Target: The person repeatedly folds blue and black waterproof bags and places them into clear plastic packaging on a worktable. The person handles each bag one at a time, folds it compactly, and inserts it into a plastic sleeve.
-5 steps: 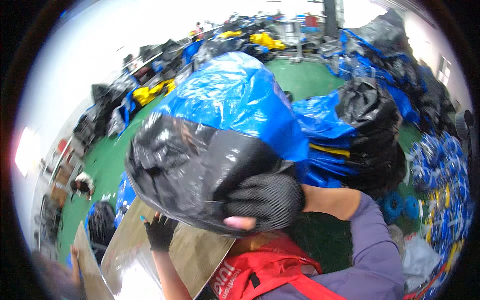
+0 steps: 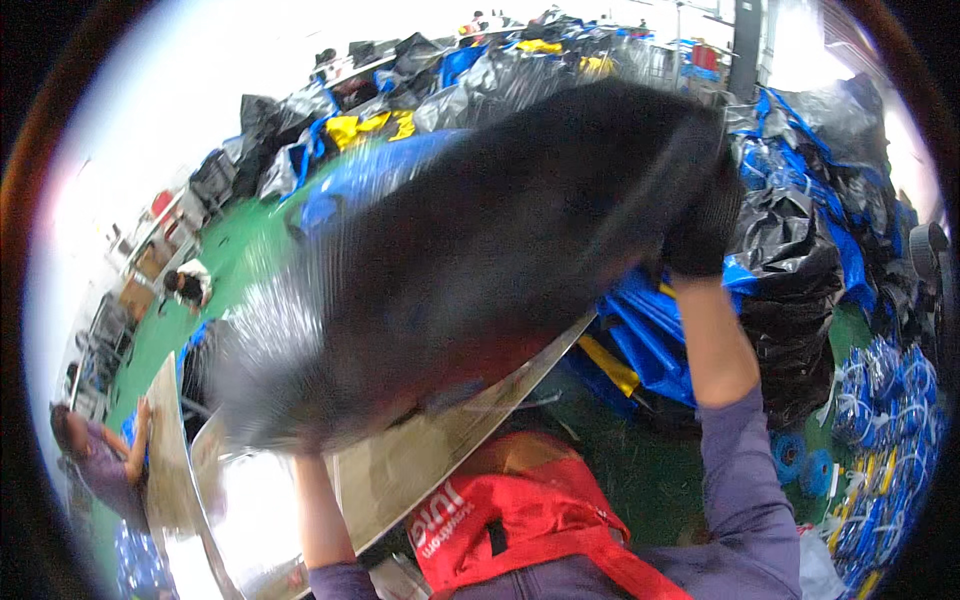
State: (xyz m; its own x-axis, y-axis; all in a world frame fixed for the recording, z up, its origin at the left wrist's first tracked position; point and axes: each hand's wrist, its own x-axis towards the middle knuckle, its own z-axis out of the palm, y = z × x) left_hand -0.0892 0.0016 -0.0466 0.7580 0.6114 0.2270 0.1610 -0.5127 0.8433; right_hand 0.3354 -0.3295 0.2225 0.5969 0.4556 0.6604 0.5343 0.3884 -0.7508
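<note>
A large black and blue plastic bag (image 2: 480, 260), blurred by motion, stretches across the middle of the view above the table (image 2: 395, 475). My right hand (image 2: 706, 230), in a dark mesh glove, is closed on the bag's right end. From below, my left forearm (image 2: 325, 510) reaches up to the bag's lower left end. The fingers of that hand are hidden behind the smeared plastic. Part of the bag's blue side (image 2: 370, 180) shows beyond the black. My red apron (image 2: 520, 510) lies below it.
A big heap of black and blue bags (image 2: 790, 300) stands at my right, with bundled blue straps (image 2: 885, 410) beside it. More plastic piles (image 2: 450, 90) line the far side. At the left edge a co-worker (image 2: 100, 455) is at a board; another person (image 2: 188, 285) is farther off.
The bag has swung from a bunched shape into a long stretched one. My right hand has moved up and right with it. My left hand, open beside the bag before, is now behind its lower end.
</note>
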